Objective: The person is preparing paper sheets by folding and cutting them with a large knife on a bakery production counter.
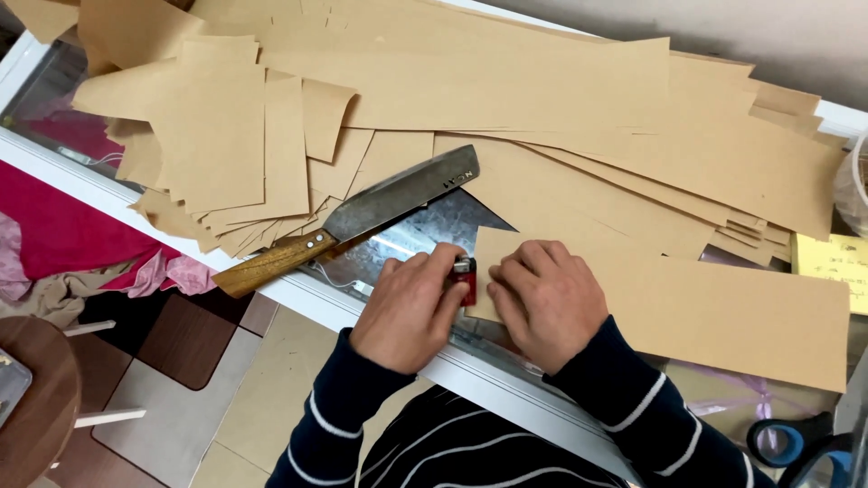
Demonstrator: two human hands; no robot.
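Glass-topped counter [506,384] with a white frame, buried under brown paper, tiled floor [271,389] down at the left. Going left to right: round wooden stool [36,398] in the bottom-left corner, then red and pink cloth [81,244] showing under the glass. Above that, a loose heap of cut paper pieces [226,145].

Next a big cleaver [362,221], lying flat, wooden handle sticking out over the counter edge, blade pointing up and right onto the paper.

Then the hands, right next to each other at the near edge. Left hand [409,307] is curled around a small red lighter [465,278], thumb up on top of it, lighter sitting right at the left edge of a paper sheet [723,312]. Right hand [547,303] is pressed flat on that same sheet, fingers bent, holding it down, not gripping anything. Dark sleeves with white stripes.

Further right, long paper strips [633,163] fan out across the counter, a yellow note [832,262] at the far edge, and blue-handled scissors [800,447] in the bottom-right corner.
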